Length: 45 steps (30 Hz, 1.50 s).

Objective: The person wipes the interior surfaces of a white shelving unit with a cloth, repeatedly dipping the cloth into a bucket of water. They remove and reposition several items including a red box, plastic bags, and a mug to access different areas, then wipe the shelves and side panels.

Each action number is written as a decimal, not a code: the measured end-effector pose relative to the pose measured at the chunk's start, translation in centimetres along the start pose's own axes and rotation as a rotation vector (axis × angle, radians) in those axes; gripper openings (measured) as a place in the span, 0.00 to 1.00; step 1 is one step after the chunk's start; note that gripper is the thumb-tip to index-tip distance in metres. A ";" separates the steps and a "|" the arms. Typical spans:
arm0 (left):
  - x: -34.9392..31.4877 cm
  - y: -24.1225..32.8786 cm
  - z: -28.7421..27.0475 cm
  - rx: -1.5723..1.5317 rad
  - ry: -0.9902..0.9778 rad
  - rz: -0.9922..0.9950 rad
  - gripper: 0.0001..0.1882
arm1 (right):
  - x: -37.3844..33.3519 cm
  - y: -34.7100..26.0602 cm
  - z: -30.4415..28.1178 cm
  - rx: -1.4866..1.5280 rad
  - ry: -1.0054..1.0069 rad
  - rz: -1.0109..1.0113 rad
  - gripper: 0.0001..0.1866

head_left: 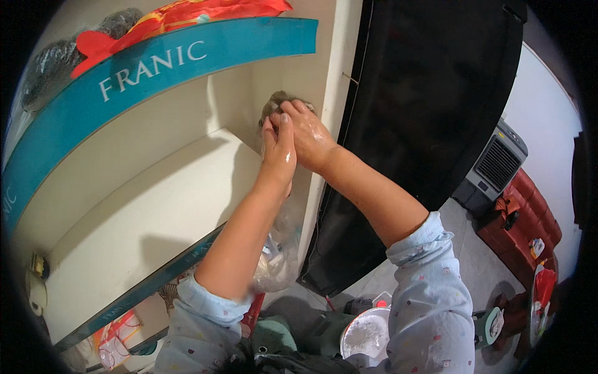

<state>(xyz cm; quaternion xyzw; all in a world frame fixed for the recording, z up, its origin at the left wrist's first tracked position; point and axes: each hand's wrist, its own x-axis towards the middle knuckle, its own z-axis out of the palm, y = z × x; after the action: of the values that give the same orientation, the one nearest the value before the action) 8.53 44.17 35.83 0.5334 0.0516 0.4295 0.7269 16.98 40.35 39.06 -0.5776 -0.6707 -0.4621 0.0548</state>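
A crumpled grey-brown wad (271,107), like a wet scrubbing cloth, is against the inner side wall of a cream shelf unit. My right hand (306,132) covers its right part with the fingers bent round it. My left hand (278,148) comes up from below, its fingers closed at the wad's lower left edge and touching the right hand. White suds cling to both hands. The hands hide much of the wad, so its exact kind cannot be told. Below them lies the bare cream shelf board (168,187).
A teal-edged shelf (249,42) above holds red packaging (187,15) and dark plastic-wrapped bundles (53,71). Clear plastic bags (277,265) hang under my arms. A bucket of whitish suds (366,333) stands below. Right are a black panel (430,93), an air cooler (498,159) and a red-brown sofa (526,212).
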 end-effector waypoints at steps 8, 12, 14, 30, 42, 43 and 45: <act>-5.2 -1.5 1.6 -0.115 0.161 -0.211 0.48 | -4.4 -1.8 0.6 0.222 -0.233 -0.064 0.08; -4.9 -3.0 1.2 0.287 0.097 -0.104 0.46 | -4.2 -1.7 0.6 0.201 -0.293 -0.059 0.08; -5.3 -3.0 1.4 0.387 0.067 -0.026 0.45 | -4.2 -1.4 0.5 0.137 -0.310 -0.103 0.08; -12.8 -3.9 0.6 0.755 -0.120 0.367 0.41 | -11.5 -3.2 0.1 0.323 -0.243 -0.027 0.05; -9.1 -2.2 2.7 0.470 -0.198 0.329 0.31 | -5.5 -1.3 -1.4 0.320 0.665 0.525 0.20; -9.8 -2.9 2.1 0.445 -0.196 0.288 0.32 | -6.2 -2.1 -0.8 0.357 0.647 0.535 0.21; -11.4 -4.0 0.8 0.474 -0.196 0.236 0.32 | -8.3 -4.0 0.7 0.436 0.611 0.547 0.21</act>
<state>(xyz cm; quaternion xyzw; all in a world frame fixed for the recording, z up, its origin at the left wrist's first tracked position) 4.10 35.63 28.52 0.7298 0.0173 0.4336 0.5283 16.66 35.23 31.40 -0.5455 -0.5282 -0.4282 0.4900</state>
